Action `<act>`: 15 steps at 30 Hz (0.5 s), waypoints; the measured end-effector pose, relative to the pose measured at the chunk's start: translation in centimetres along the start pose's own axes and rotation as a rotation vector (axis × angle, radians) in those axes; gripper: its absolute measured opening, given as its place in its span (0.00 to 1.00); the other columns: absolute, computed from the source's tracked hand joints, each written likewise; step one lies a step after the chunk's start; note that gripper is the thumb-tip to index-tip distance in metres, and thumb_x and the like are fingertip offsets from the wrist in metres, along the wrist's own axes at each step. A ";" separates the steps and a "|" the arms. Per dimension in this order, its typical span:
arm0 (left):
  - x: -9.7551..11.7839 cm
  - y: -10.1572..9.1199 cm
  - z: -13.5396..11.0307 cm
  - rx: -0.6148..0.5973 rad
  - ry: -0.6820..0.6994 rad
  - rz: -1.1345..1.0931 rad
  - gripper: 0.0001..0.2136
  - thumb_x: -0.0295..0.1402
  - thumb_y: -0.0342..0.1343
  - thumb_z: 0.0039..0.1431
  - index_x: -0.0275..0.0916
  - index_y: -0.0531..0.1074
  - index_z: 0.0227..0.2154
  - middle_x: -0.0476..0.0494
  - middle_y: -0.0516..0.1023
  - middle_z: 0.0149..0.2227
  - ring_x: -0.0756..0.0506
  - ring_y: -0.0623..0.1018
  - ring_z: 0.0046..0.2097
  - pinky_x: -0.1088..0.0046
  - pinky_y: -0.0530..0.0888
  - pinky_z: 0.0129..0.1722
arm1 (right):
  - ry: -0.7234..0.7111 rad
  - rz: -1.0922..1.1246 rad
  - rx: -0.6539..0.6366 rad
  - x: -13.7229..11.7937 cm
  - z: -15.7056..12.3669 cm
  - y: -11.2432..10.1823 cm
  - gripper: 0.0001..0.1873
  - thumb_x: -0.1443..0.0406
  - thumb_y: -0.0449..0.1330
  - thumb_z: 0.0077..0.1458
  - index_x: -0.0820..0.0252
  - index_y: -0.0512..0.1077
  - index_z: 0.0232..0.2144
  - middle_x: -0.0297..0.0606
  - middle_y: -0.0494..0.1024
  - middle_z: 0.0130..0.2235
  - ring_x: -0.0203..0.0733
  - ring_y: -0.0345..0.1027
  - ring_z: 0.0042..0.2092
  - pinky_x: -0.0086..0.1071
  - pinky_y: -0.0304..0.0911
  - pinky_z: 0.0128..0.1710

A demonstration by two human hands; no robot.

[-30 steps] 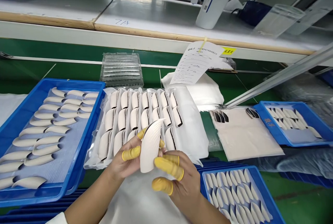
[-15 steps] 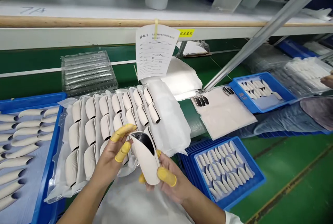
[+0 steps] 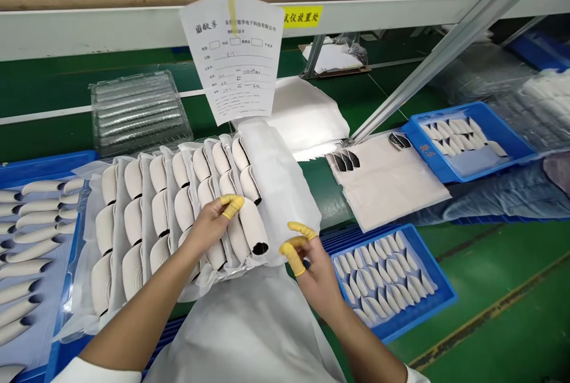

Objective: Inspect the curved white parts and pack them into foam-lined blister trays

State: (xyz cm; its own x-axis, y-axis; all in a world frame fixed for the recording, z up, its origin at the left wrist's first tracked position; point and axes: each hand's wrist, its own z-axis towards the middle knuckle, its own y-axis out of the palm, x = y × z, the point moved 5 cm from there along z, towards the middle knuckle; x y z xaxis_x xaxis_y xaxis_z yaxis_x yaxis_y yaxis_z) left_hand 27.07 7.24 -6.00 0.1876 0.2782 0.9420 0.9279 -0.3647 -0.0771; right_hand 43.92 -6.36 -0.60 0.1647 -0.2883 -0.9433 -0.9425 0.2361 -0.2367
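In the head view my left hand (image 3: 212, 221), with yellow finger cots, pinches the upper end of a cream curved shell (image 3: 253, 224) with a dark inner side. The shell lies at the near right of a clear plastic tray (image 3: 80, 309) lined with white sheet, beside rows of similar shells (image 3: 105, 230). My right hand (image 3: 315, 261), also in yellow finger cots, is off the tray's right edge. Its fingers are apart and curled with nothing between them. White sheet (image 3: 289, 187) covers the tray's right side.
Blue bins of cream shells stand at left (image 3: 73, 264), right (image 3: 439, 309) and far right (image 3: 512, 127). A paper form (image 3: 236, 68) hangs from the shelf edge. Behind are a ridged clear tray (image 3: 138, 110) and a slanted metal post (image 3: 427, 68). Black pieces (image 3: 346, 161) lie on a pale sheet.
The shell that both hands held up has gone down into the tray's near right corner. My right hand has let go and moved right; my left hand stays at the shell's upper end.
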 end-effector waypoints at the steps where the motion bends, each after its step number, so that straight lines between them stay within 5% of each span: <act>1: 0.3 0.3 0.6 -0.057 0.063 0.195 0.15 0.45 0.55 0.61 0.39 0.77 0.35 0.46 0.80 0.35 0.46 0.76 0.38 0.70 0.73 0.42 | -0.138 -0.213 0.033 -0.5 0.5 -0.8 0.16 0.58 0.57 0.63 0.56 0.71 0.51 0.37 0.77 0.34 0.39 0.68 0.34 0.34 0.66 0.35; 5: 1.2 2.4 1.8 -0.182 0.222 0.773 0.11 0.32 0.50 0.62 0.36 0.77 0.35 0.39 0.79 0.37 0.42 0.77 0.39 0.65 0.74 0.41 | -0.424 -0.714 -0.049 -1.3 2.0 -0.5 0.12 0.67 0.56 0.63 0.59 0.75 0.47 0.42 0.75 0.37 0.45 0.68 0.41 0.38 0.70 0.39; 10: 1.8 4.6 1.8 -0.144 0.246 1.004 0.10 0.29 0.51 0.62 0.34 0.76 0.29 0.34 0.78 0.35 0.36 0.78 0.41 0.59 0.72 0.42 | -0.476 -1.045 -0.111 -0.5 3.3 1.6 0.06 0.65 0.62 0.60 0.59 0.79 0.39 0.42 0.72 0.34 0.46 0.66 0.39 0.37 0.69 0.36; 15: 1.4 5.4 0.2 -0.033 0.265 1.157 0.11 0.29 0.48 0.65 0.32 0.76 0.36 0.32 0.78 0.36 0.34 0.77 0.43 0.56 0.71 0.43 | -0.478 -1.105 -0.127 0.4 3.6 1.8 0.05 0.65 0.62 0.61 0.59 0.76 0.33 0.41 0.72 0.34 0.46 0.67 0.38 0.37 0.66 0.35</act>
State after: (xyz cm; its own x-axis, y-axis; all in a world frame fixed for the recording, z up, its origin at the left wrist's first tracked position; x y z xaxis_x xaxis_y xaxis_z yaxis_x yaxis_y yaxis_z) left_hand 32.39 5.83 -5.14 0.8329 -0.4230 0.3570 0.2419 -0.3020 -0.9221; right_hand 43.29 -2.72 -2.29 0.9646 0.1013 -0.2435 -0.2426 -0.0219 -0.9699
